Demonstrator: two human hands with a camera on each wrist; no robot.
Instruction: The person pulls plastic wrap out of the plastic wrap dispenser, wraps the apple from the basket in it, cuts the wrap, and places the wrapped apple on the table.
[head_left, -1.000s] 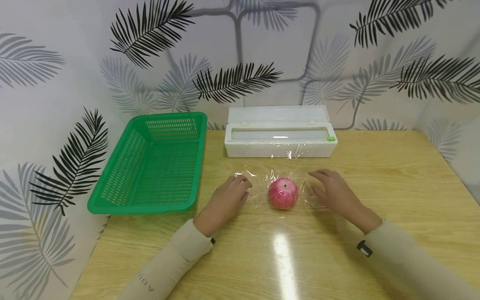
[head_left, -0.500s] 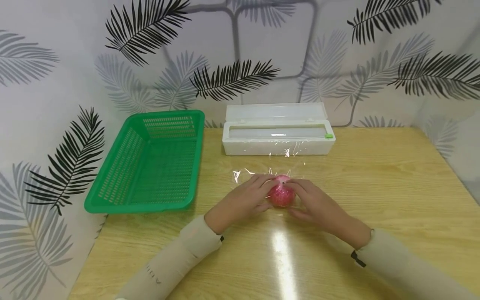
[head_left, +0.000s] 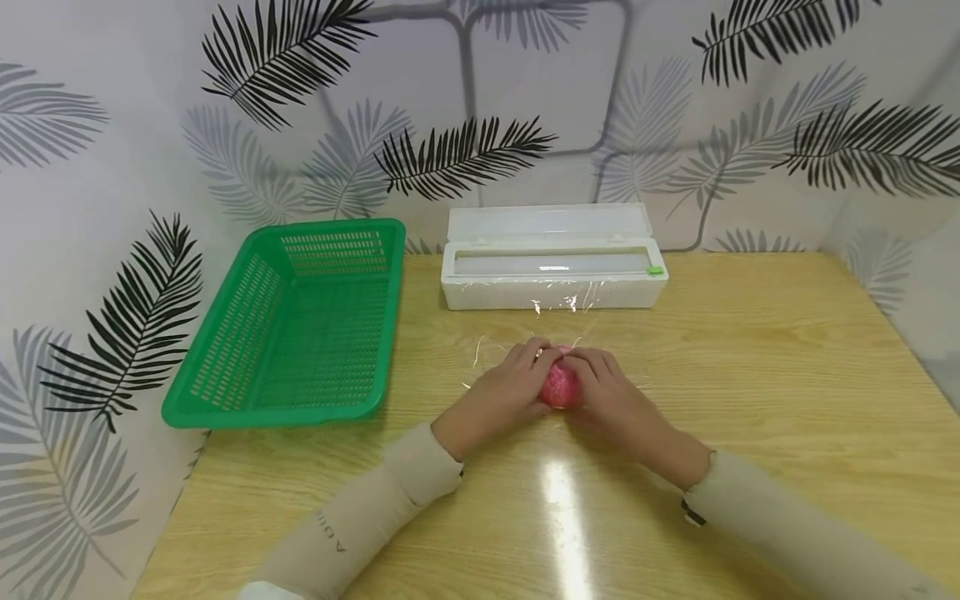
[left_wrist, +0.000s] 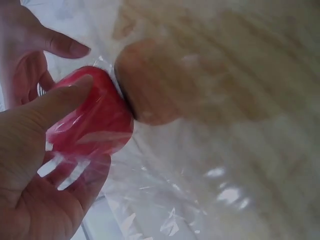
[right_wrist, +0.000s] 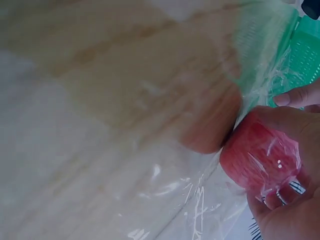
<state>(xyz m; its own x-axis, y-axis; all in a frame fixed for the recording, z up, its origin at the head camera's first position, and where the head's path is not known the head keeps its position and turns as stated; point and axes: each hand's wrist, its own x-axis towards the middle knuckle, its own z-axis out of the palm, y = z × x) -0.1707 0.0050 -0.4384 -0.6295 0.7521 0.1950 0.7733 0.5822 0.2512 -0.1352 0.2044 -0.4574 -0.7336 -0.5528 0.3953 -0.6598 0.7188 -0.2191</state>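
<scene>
A red-pink apple (head_left: pixel 560 387) sits on the wooden table under clear plastic wrap (left_wrist: pixel 150 192), both hands around it. From the left, my left hand (head_left: pixel 501 392) grips it through the film; the left wrist view shows its thumb across the apple (left_wrist: pixel 95 112) and its fingers curled beneath. My right hand (head_left: pixel 618 408) holds the opposite side, thumb and fingers curved round the apple (right_wrist: pixel 260 155) in the right wrist view. The film lies creased and shiny against the skin there. Fingers cover much of the apple's top in the head view.
Behind the hands stands a white wrap dispenser box (head_left: pixel 555 293) with its lid raised and a green slider (head_left: pixel 655 270) at its right end. A green plastic basket (head_left: pixel 378 367) is on the left. A patterned wall (head_left: pixel 525 75) closes off the back.
Both hands came inward from either side of the apple, first touching its top and then closing round it, pressing the film against its sides. Box and basket stay put.
</scene>
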